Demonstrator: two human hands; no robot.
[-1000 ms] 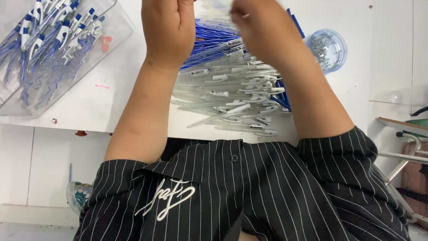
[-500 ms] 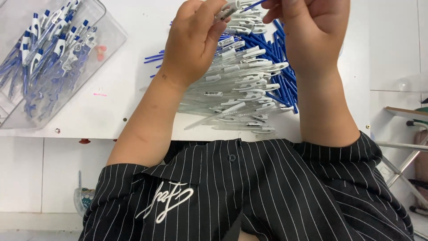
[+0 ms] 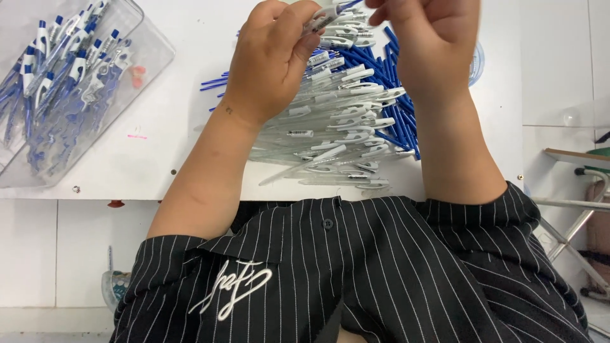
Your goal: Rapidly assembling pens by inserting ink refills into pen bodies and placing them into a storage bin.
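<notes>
My left hand (image 3: 273,54) grips a clear pen barrel (image 3: 321,19) with a white clip, held near the top edge of the view. My right hand (image 3: 435,38) is at the barrel's far end, fingers pinched around a thin blue refill tip. Below both hands lies a pile of clear pen barrels (image 3: 337,127) on the white table (image 3: 171,127). Blue ink refills (image 3: 387,82) lie under and beside that pile, partly hidden by my right wrist.
A clear plastic tray (image 3: 63,82) with several assembled blue-and-white pens sits at the far left. A clear round container (image 3: 475,63) peeks out behind my right forearm. A metal rack (image 3: 572,209) stands to the right of the table edge.
The view has tilted down, so both hands sit lower in the frame. My hands came together over the pile, left holding a barrel, right at its tip.
</notes>
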